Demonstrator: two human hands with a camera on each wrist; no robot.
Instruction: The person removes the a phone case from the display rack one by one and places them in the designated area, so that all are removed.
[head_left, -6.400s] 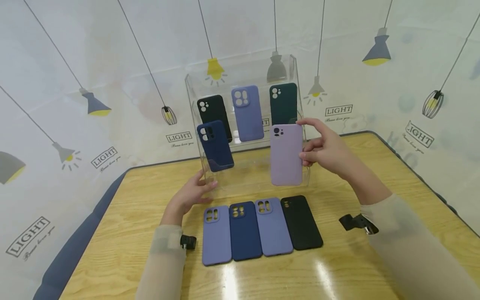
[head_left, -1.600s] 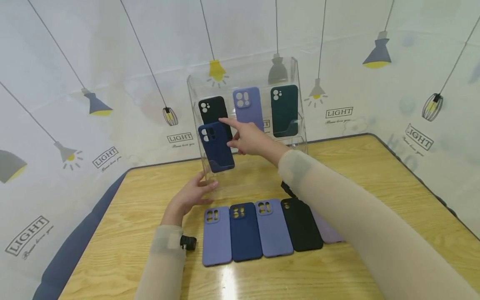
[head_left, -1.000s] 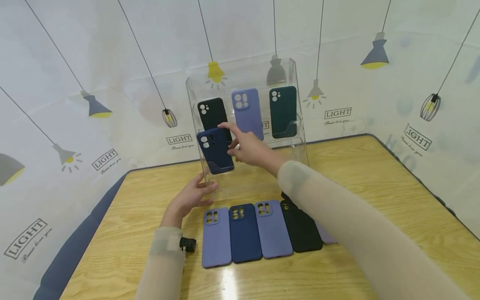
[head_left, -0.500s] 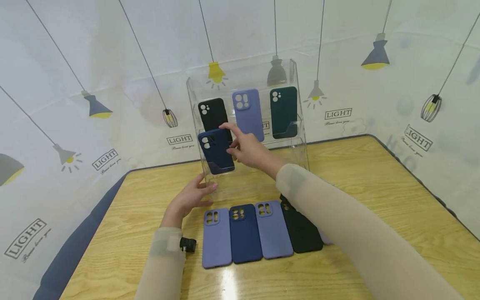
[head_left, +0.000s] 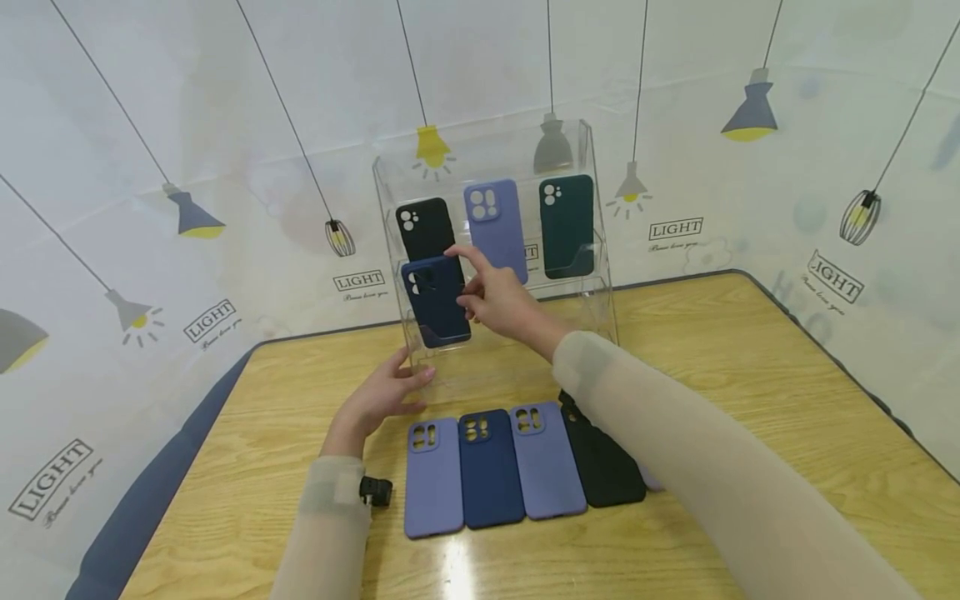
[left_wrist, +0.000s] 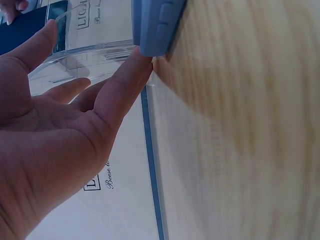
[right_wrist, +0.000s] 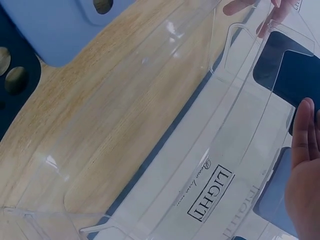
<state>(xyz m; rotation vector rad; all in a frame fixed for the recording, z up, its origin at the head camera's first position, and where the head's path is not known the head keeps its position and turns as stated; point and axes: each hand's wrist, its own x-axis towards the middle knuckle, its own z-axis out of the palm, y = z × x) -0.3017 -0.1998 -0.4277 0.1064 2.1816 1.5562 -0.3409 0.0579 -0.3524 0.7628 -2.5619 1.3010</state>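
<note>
A clear acrylic display stand [head_left: 491, 150] stands at the back of the table. My right hand [head_left: 501, 296] grips a navy phone case [head_left: 437, 302] on its lower left tier, index finger on the top edge and thumb at the right side. My left hand [head_left: 381, 390] touches the stand's lower left corner; in the left wrist view its fingers [left_wrist: 122, 87] are extended, the thumb apart. Behind the navy case, on the upper tier, are a black case [head_left: 423, 225], a periwinkle case [head_left: 495, 225] and a dark green case [head_left: 567, 225].
Nearer me lies a row: a periwinkle case [head_left: 433, 487], a navy case [head_left: 493, 479], another periwinkle case [head_left: 551, 471], a black case [head_left: 600, 458] and a pale purple case [head_left: 655, 481], mostly hidden by my right sleeve [head_left: 675, 425]. A printed backdrop [head_left: 247, 133] surrounds the wooden table [head_left: 255, 433].
The pale purple case went from my right hand at the stand to the row's right end. My right hand then moved left to the navy case, which has tipped and shifted slightly. My left hand stays put.
</note>
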